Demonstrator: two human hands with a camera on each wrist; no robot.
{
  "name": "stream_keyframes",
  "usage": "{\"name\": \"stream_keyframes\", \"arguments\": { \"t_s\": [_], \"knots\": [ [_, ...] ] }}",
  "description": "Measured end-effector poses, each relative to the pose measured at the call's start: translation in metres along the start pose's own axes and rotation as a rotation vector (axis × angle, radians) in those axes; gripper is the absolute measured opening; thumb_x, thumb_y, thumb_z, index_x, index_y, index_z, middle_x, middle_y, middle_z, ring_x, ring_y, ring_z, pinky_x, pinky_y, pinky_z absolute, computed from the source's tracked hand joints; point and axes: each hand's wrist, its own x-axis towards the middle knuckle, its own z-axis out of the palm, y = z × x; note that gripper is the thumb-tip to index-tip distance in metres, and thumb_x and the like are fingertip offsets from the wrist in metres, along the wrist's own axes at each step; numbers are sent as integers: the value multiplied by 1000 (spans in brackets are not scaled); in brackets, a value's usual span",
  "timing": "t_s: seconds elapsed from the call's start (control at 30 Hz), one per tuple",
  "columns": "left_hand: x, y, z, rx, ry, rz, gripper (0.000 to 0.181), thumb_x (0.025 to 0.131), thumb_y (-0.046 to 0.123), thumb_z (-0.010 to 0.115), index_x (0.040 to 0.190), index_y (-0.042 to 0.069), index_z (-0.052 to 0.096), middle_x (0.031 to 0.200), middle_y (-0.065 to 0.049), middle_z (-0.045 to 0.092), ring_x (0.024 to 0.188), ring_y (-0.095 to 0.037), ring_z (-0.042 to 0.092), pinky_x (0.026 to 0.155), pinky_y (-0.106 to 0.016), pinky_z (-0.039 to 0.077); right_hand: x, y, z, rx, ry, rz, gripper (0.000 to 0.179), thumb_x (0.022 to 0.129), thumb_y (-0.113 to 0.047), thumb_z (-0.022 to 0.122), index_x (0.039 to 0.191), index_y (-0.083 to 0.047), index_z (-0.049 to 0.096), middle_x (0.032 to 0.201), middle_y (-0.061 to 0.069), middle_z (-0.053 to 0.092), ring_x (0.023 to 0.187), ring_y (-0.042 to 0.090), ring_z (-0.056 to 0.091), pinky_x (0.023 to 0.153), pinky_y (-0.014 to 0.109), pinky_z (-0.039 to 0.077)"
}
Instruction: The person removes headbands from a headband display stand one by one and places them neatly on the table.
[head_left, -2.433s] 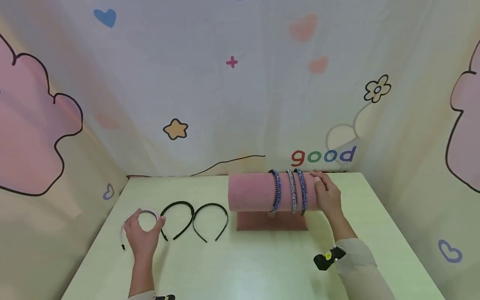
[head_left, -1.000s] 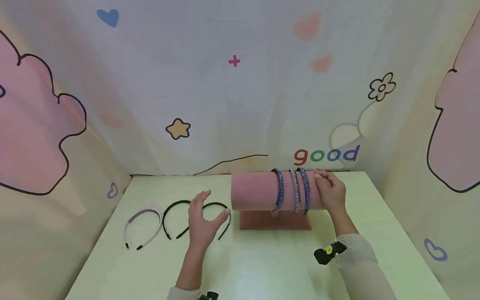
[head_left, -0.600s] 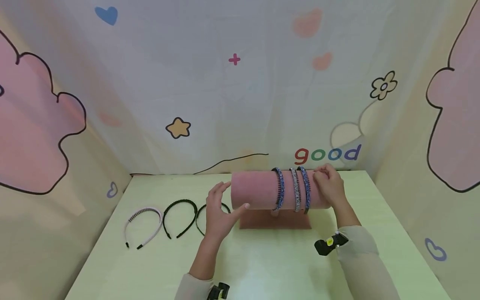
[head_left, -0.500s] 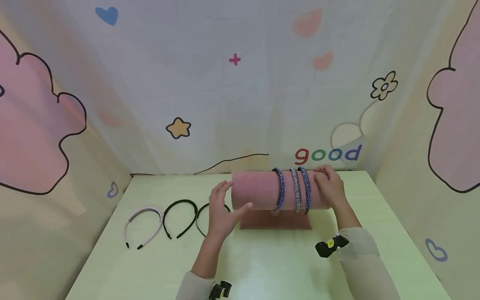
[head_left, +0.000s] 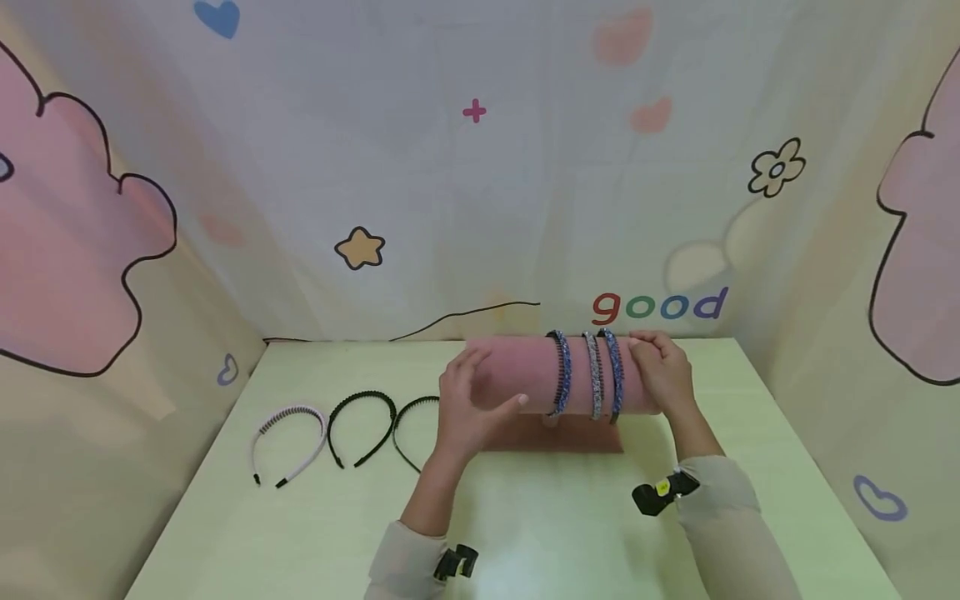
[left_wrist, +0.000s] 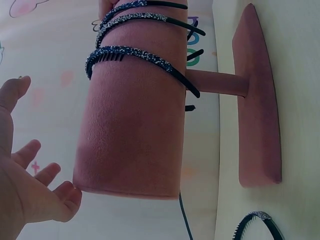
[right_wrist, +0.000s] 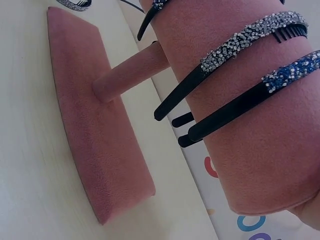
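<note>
A pink velvety headband stand (head_left: 517,375), a thick horizontal roll on a post and flat base, stands at the table's back. Two blue glittery headbands, left (head_left: 563,375) and right (head_left: 616,375), go round the roll with a silver headband (left_wrist: 135,20) between them. My right hand (head_left: 666,375) grips the roll's right end, thumb in front; the right wrist view mostly hides this hand behind the roll. My left hand (head_left: 468,408) is at the left end, fingers spread and thumb apart, holding nothing. In the left wrist view a fingertip meets or nearly meets the roll's rim.
On the table (head_left: 300,542), left of the stand, lie a white headband (head_left: 292,410), a black ridged headband (head_left: 362,394) and a dark toothed headband (head_left: 405,408), the last partly behind my left hand. A printed curtain (head_left: 420,167) rises behind the table.
My left hand has left the white headband and moved right, past the other loose headbands, to the roll's left end. The right hand stays at the right end, its grip shifted slightly.
</note>
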Motion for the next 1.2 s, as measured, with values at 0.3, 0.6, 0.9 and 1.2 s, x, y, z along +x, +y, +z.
{"name": "stream_keyframes", "arguments": {
  "t_s": [0.3,0.6,0.9,1.2],
  "knots": [
    [8,2,7,38,-5,93,69,70,37,79,130,16,52,134,1,43,122,-23,35,94,-53,33,-2,1,2,-5,31,6,42,90,-45,50,114,-13,63,118,13,59,99,30,52,82,44,38],
    [21,6,18,36,-54,210,68,70,31,81,129,10,53,131,-2,45,121,-18,37,96,-47,34,-6,0,2,-5,36,6,40,91,-43,49,113,-12,62,114,13,60,94,30,53,80,43,39],
    [35,11,24,127,-88,228,70,69,36,80,130,16,53,135,-4,44,125,-17,35,101,-43,29,-5,-1,0,6,41,-1,41,91,-44,48,113,-12,62,117,13,59,98,31,53,84,47,38],
    [43,16,30,208,-157,174,75,70,43,79,134,20,49,138,0,41,125,-17,36,97,-41,36,-8,0,1,6,50,0,39,91,-42,49,113,-12,62,116,13,59,98,31,52,84,47,38]
  ]
}}
